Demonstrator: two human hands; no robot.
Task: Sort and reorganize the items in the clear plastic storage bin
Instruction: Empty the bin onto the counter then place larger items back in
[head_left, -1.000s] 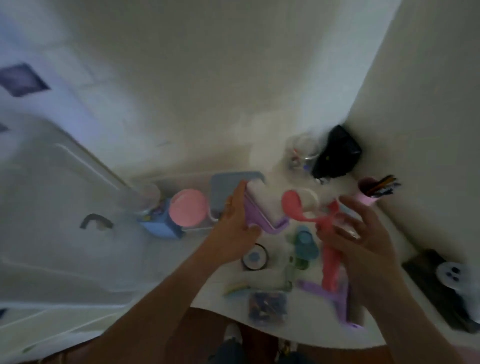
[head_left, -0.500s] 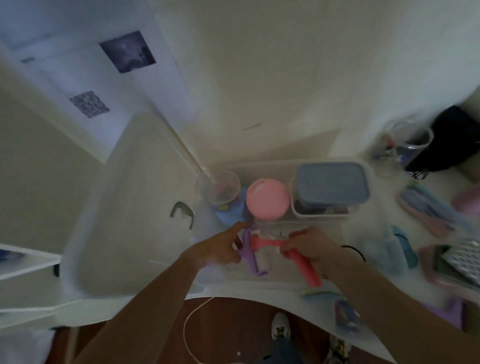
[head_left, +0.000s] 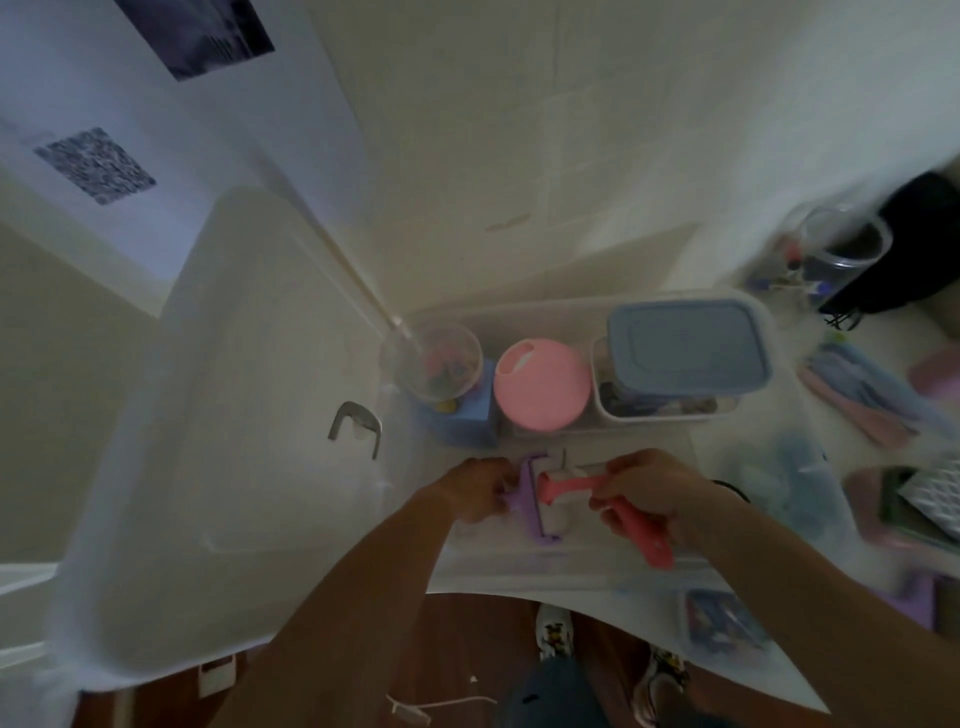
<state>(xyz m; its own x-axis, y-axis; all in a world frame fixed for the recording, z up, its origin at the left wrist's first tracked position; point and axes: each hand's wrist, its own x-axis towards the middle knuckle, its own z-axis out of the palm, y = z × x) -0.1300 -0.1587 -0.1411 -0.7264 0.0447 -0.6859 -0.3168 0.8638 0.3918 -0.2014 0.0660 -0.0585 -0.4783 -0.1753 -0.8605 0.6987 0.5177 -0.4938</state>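
Observation:
The clear plastic storage bin (head_left: 530, 314) stands on the white table, its big clear lid (head_left: 218, 415) leaning open to the left. Along the bin's back sit a clear round cup (head_left: 434, 361) on a blue box (head_left: 465, 423), a pink round lid (head_left: 541, 391) and a container with a blue lid (head_left: 685, 345). Inside the bin's front part, my left hand (head_left: 475, 493) grips a purple roller tool (head_left: 530, 499). Right beside it, my right hand (head_left: 657, 493) grips a pink roller tool (head_left: 639, 525); the two tools touch.
Right of the bin lie purple and pink flat tools (head_left: 872, 400), a clear jar (head_left: 839, 249), a black bag (head_left: 914, 249) and a dark tray (head_left: 919, 499). A small clear box (head_left: 722, 621) sits at the table's front edge. The wall stands close behind.
Both hands have carried the purple and pink tools from the table's right side over to the bin and lowered them into its front part. The view has swung left.

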